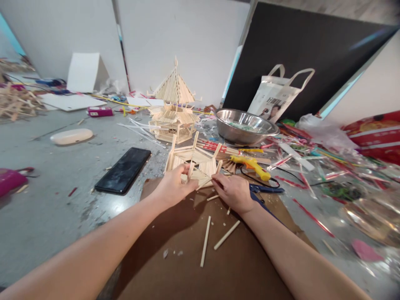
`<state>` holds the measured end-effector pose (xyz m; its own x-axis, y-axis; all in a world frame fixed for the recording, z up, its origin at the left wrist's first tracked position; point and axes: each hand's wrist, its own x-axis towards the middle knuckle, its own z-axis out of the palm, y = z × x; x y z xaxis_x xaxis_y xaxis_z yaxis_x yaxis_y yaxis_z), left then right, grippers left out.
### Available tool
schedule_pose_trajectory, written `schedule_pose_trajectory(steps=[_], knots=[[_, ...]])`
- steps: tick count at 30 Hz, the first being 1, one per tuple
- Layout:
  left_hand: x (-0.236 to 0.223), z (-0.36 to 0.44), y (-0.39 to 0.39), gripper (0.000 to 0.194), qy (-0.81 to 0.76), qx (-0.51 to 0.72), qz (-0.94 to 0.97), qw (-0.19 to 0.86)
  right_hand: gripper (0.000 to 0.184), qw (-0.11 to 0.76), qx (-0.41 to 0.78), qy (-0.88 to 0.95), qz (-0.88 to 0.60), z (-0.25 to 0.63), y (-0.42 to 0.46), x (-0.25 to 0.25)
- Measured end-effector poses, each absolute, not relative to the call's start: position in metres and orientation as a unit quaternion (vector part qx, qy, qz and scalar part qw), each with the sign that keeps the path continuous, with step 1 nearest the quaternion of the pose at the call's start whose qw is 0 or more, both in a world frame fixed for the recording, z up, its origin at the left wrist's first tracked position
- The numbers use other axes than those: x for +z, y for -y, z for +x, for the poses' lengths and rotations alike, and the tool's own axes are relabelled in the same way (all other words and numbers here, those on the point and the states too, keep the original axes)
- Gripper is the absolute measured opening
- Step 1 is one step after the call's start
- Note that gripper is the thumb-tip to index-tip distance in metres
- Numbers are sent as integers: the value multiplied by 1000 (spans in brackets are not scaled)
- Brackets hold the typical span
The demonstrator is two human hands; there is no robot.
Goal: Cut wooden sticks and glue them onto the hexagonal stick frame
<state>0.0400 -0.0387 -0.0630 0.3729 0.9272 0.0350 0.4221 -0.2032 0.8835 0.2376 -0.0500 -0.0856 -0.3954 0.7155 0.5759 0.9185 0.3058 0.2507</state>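
Two loose sticks lie nearest, on the brown board. Left hand, forearm slanting in, holds the stick frame by its near-left edge; right hand, knuckles up, pinches narrow at its near-right edge, can't tell on what. Frame lies flat just ahead, equally near both, posts up, stick pagoda behind.

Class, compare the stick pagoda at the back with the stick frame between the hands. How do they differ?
The stick pagoda rises to a pointed roof; the stick frame has bare posts and no roof.
The pagoda is taller; the frame is low.
The pagoda stands untouched; the frame is at the left hand and right hand.
Both are built from pale sticks.
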Motion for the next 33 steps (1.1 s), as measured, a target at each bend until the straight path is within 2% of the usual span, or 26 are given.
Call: schedule_pose_trajectory(steps=[4,11,18,24,28,33], knots=[[-67,42,37,47,-459,261,698,483,25,188,-291,782,-519,238,48,-88],[-69,44,36,52,-467,247,693,491,25,181,-305,771,-528,236,50,-85],[-71,48,39,45,-477,267,683,485,27,173,-304,777,-523,234,52,-82],[-74,50,43,30,-475,289,687,468,26,160,-278,785,-530,237,51,-83],[-73,54,53,24,-446,289,730,430,24,164,-233,785,-550,243,47,-84],[-65,57,69,44,-444,261,811,276,17,203,-143,762,-598,245,45,-84]])
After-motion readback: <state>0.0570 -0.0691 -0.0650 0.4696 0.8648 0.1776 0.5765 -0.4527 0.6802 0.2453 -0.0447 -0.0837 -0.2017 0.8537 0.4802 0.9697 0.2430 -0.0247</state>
